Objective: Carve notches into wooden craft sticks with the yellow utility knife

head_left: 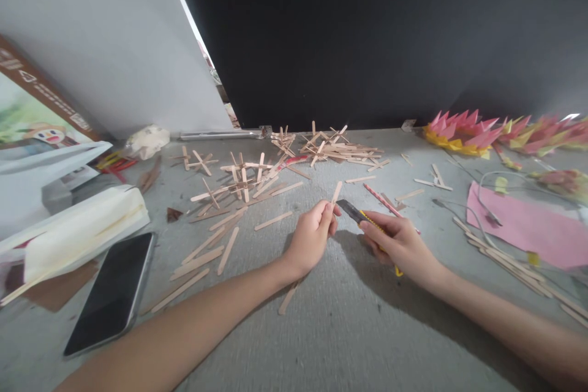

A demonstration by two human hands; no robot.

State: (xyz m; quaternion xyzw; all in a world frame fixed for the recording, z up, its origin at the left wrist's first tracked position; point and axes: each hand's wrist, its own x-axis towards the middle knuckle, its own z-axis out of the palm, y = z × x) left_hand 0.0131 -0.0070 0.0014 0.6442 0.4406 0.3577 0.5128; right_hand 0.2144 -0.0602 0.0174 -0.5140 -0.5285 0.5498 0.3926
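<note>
Near the middle, my left hand pinches a wooden stick, whose upper end rises above the fingers. My right hand is wrapped round a yellow and black utility knife. The knife's dark tip points left, close beside the held stick; whether they touch I cannot tell. Behind my hands lies a pile of sticks, some of them crossed. More crossed sticks are to the left of it, and several loose sticks lie left of my left hand.
A phone lies at the left, beside a paper-wrapped bundle. Pink and yellow folded paper stands at the back right. A pink sheet, cables and long sticks are at the right. A dark panel rises behind.
</note>
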